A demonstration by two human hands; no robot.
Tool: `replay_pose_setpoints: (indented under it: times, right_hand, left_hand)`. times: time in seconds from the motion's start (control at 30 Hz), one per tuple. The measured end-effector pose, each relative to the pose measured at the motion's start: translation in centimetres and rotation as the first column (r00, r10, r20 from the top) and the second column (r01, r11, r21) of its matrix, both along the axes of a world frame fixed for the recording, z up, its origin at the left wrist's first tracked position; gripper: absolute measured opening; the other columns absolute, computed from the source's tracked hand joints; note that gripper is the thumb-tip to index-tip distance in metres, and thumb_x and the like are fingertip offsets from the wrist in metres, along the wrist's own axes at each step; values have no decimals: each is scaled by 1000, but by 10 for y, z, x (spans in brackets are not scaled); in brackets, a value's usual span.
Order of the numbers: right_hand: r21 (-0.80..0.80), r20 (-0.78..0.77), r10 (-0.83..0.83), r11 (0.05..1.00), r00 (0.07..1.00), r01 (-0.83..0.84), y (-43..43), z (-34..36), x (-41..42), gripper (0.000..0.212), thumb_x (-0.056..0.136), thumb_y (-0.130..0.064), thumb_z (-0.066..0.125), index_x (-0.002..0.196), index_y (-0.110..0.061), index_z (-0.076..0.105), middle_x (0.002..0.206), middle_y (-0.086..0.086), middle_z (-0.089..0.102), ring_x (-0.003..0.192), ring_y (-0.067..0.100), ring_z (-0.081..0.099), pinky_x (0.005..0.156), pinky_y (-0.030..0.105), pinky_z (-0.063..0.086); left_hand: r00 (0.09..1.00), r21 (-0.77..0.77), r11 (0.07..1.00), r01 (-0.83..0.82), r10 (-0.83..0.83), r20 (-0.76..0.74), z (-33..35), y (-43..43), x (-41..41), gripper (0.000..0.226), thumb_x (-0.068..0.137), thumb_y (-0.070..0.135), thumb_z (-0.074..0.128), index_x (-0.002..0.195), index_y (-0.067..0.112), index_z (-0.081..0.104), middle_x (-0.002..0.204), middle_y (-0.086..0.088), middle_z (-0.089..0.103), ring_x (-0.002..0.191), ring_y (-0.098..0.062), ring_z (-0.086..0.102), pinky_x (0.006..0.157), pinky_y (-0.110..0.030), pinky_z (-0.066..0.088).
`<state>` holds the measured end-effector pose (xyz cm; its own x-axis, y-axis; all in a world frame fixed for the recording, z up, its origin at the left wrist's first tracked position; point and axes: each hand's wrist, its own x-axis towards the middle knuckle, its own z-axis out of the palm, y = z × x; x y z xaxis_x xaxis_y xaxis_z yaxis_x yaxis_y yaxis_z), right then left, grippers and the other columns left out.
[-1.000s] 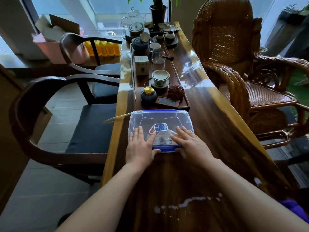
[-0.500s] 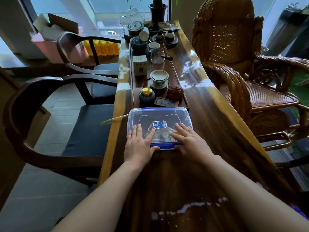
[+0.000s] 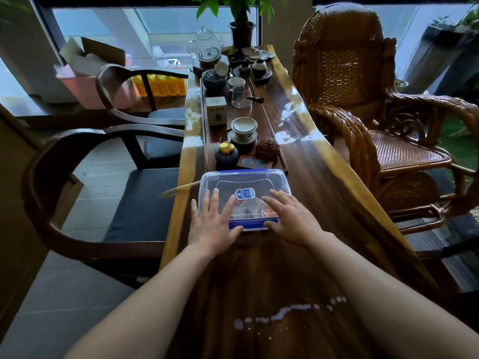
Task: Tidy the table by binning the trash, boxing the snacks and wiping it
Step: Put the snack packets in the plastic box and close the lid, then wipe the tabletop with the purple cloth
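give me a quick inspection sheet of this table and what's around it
surface: glossy wooden table; a white spill trails across its near end, not yet wiped
job's things: clear box with its blue-clipped lid on, packets visible inside
clutter: tea tray behind the box, holding a lidded cup, gold-lidded jar and glass pitcher; a pale stick juts over the left edge
grippers: left hand and right hand lie flat on the lid, fingers straight
cables: nothing seen
surroundings: dark wooden chair to the left, wicker chair to the right, potted plant at the far end
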<state>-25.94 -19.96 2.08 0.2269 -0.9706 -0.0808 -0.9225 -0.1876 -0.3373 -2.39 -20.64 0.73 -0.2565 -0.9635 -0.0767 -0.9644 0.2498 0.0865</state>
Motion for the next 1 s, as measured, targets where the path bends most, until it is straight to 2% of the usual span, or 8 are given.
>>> replay_pose_setpoints:
  times: [0.1, 0.27, 0.4, 0.53, 0.63, 0.73, 0.87, 1.0]
  right_hand:
    - [-52, 23, -36, 998, 999, 37, 18, 5, 0, 68, 93, -47, 62, 152, -32, 34, 162, -2, 30, 150, 20, 21, 120, 40, 25]
    - [-80, 114, -113, 989, 987, 122, 68, 9, -2, 64, 94, -41, 63, 151, -28, 38, 156, 0, 40, 144, 21, 29, 117, 41, 31]
    - [-21, 147, -224, 973, 963, 229, 125, -3, -11, 58, 96, -34, 61, 150, -26, 41, 156, 0, 40, 144, 20, 29, 119, 39, 30]
    - [36, 134, -312, 950, 941, 310, 190, -22, -35, 56, 97, -33, 59, 150, -26, 42, 156, -3, 39, 145, 17, 27, 119, 35, 26]
    - [52, 134, -361, 933, 923, 357, 235, -33, -59, 55, 96, -32, 62, 148, -25, 45, 154, -3, 41, 144, 17, 29, 120, 37, 27]
    - [50, 82, -415, 910, 906, 412, 270, -45, -88, 56, 95, -34, 63, 148, -27, 45, 155, -4, 41, 145, 17, 28, 119, 39, 27]
    - [8, -45, -490, 871, 871, 491, 297, -52, -127, 58, 95, -38, 62, 148, -24, 45, 158, 1, 37, 148, 24, 23, 120, 44, 23]
    - [-36, -242, -535, 839, 810, 543, 306, -53, -156, 64, 94, -53, 54, 151, -29, 38, 162, 6, 28, 148, 33, 19, 120, 55, 21]
  left_hand:
    - [998, -60, 997, 53, -54, -16, 8, 17, 2, 82, 90, 69, 38, 151, 42, -7, 165, -10, -4, 151, -32, -12, 119, -60, -4]
    - [997, -62, 996, 66, -68, -41, 15, 61, 7, 79, 92, 63, 40, 155, 36, 1, 165, -11, 2, 152, -30, -7, 121, -58, 3]
    - [993, -49, 995, 91, -94, -74, 2, 120, 11, 77, 93, 58, 41, 155, 34, 2, 165, -12, 9, 152, -30, -1, 122, -55, 10]
    - [981, 30, 983, 182, -179, -69, -22, 188, 5, 80, 93, 58, 41, 155, 35, -5, 165, -13, 7, 152, -30, -2, 123, -52, 8]
    - [965, 32, 968, 247, -243, -101, -36, 238, -8, 76, 90, 57, 41, 156, 29, 17, 160, -16, 28, 149, -33, 20, 120, -52, 23]
    - [949, 51, 954, 296, -288, -128, -55, 278, -19, 72, 89, 55, 45, 153, 25, 31, 157, -15, 34, 148, -33, 25, 117, -48, 18]
    - [969, 112, 965, 236, -225, -98, -79, 305, -30, 71, 92, 58, 41, 154, 27, 27, 161, -15, 25, 151, -33, 11, 117, -48, 8]
    - [977, 173, 963, 209, -214, 11, -89, 317, -35, 70, 94, 62, 34, 155, 29, 23, 161, -16, 22, 150, -35, 12, 116, -57, 12]
